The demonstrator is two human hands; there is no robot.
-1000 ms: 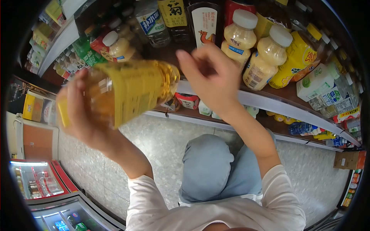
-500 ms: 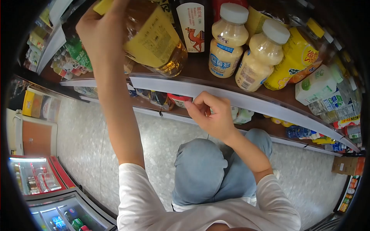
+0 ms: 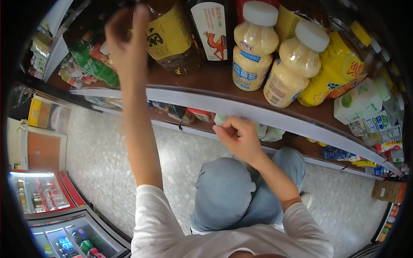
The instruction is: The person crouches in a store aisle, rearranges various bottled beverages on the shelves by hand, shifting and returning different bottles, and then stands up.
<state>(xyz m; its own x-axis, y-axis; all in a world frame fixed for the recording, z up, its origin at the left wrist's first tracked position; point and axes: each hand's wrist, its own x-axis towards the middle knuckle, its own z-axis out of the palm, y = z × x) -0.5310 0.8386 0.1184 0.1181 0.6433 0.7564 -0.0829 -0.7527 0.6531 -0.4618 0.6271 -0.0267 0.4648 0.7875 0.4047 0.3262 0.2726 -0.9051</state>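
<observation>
On the shelf's top board stands a large bottle of amber drink with a yellow label [image 3: 172,36]. My left hand [image 3: 127,41], blurred, is just left of it with thumb and fingers apart and nothing between them. A dark bottle with a white camel label [image 3: 211,32] stands to the bottle's right. Farther right are two cream-coloured bottles with white caps, one upright [image 3: 254,53] and one tilted in view [image 3: 292,69]. My right hand [image 3: 238,133] is loosely curled below the shelf edge, with fingers bent in and nothing visible in them.
The white shelf edge [image 3: 258,112] curves across the view, with a lower shelf of packages beneath. Yellow bottles [image 3: 337,69] and a white-green carton [image 3: 359,101] stand at the right. Lit coolers [image 3: 79,232] are at lower left, and a cardboard box [image 3: 386,190] at lower right.
The amber bottle went from my left hand onto the shelf, its label now turned to the front. My left hand let go and opened. My right hand moved down from the shelf and curled.
</observation>
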